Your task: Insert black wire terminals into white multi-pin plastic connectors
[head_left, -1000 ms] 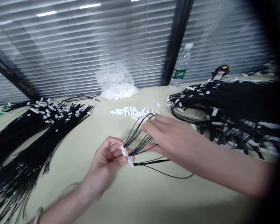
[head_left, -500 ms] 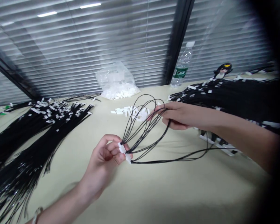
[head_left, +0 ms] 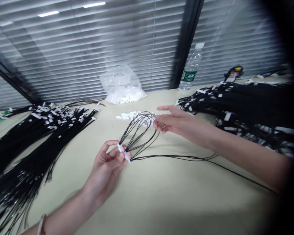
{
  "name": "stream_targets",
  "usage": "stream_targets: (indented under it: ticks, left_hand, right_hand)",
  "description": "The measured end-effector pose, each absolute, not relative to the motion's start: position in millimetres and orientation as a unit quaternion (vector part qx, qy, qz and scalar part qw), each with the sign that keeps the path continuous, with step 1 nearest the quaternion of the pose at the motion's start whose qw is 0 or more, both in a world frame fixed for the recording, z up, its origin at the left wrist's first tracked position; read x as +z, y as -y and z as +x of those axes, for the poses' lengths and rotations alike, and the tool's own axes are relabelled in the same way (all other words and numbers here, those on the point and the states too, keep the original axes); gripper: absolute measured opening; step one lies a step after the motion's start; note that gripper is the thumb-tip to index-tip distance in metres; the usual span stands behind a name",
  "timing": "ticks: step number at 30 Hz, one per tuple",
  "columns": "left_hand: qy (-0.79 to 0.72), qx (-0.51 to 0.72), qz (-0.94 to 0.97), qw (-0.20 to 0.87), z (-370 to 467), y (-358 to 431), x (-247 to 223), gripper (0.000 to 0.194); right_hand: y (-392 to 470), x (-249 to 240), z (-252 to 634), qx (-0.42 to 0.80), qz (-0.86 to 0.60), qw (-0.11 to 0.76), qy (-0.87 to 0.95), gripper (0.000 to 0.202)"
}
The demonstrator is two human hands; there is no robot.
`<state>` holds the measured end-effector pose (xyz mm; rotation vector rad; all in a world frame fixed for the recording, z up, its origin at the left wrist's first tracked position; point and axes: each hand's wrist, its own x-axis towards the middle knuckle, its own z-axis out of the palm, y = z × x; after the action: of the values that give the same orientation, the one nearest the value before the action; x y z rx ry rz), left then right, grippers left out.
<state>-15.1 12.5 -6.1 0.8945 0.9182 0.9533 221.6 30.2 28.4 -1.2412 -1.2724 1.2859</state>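
Head view: left hand [head_left: 110,163] pinching white connector [head_left: 124,152] between thumb and fingers, above table [head_left: 147,192] — black wires [head_left: 142,130] loop out of it. Right hand [head_left: 172,120] partly open, fingers at the looped wires, grip unclear. White pieces [head_left: 128,115] lie just behind the loops — plastic bag [head_left: 123,86] farther back, bottle [head_left: 189,73] upright beside window blinds [head_left: 93,49].

The single camera is worn on the person's head, looking forward and down across the pale yellow-green counter [head_left: 147,195] towards the grey slatted window blinds [head_left: 100,49].
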Motion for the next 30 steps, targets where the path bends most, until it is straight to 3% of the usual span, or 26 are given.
stream_targets:
  ticks: [3, 5, 8, 10, 19, 26, 30]
  left_hand:
    - [-0.417, 0.434, 0.393, 0.696, -14.3, -12.3, -5.0, 0.022]
    - [-0.413, 0.432, 0.393, 0.699, -14.1, -10.5, -3.7, 0.023]
    - [-0.404, 0.429, 0.404, 0.699, -14.0, -7.3, -2.0, 0.024]
    - [-0.4, 0.43, 0.415, 0.695, -13.7, -6.0, -1.0, 0.024]
    - [-0.39, 0.438, 0.448, 0.674, -13.2, -4.1, 0.0, 0.022]
    - [-0.381, 0.438, 0.468, 0.666, -12.6, -1.9, 0.2, 0.022]
    - [-0.382, 0.436, 0.471, 0.665, -11.9, -1.3, 1.8, 0.02]
  right_hand:
    - [-18.9, 36.7, 216.8, 0.341, -0.517, 0.454, 0.641, 0.029]
    - [-8.7, 41.1, 210.8, 0.254, -0.503, 0.365, 0.741, 0.019]
    - [4.4, 40.4, 199.6, 0.18, -0.448, 0.206, 0.851, 0.026]
    - [9.0, 35.7, 194.0, 0.155, -0.4, 0.174, 0.886, 0.023]
    - [10.1, 25.9, 188.8, 0.146, -0.378, 0.191, 0.894, 0.021]
    - [16.4, 23.1, 182.4, 0.155, -0.423, 0.21, 0.868, 0.008]
    - [17.7, 25.2, 181.9, 0.211, -0.432, 0.226, 0.847, 0.008]
